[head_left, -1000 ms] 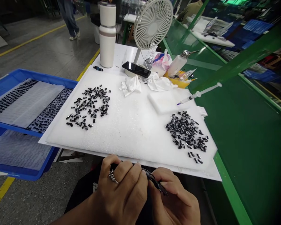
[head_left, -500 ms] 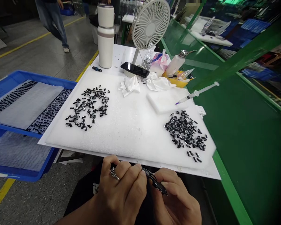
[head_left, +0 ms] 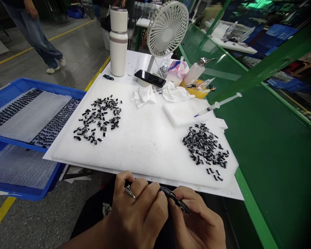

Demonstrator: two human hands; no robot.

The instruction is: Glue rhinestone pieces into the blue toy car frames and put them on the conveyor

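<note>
My left hand (head_left: 137, 211), with a silver ring on one finger, and my right hand (head_left: 197, 218) meet just below the near edge of the white foam board (head_left: 145, 155). Between their fingers they pinch a narrow black strip (head_left: 175, 200) with small shiny pieces along it. Part of the strip is hidden by my fingers. Two loose piles of small black-and-silver pieces lie on the board, one at left-centre (head_left: 98, 119) and one at right (head_left: 204, 147). The right pile is nearer my right hand, but neither hand touches a pile.
A blue tray (head_left: 28, 117) to the left holds sheets with rows of black pieces. Beyond the board stand a white bottle (head_left: 118, 41), a white fan (head_left: 167, 29), a phone (head_left: 150, 78), tissues (head_left: 143, 96) and a syringe (head_left: 212, 107). Green benches run along the right.
My hands and the black strip have shifted slightly to the right, with the strip tilted a little more. The person in the background has walked left.
</note>
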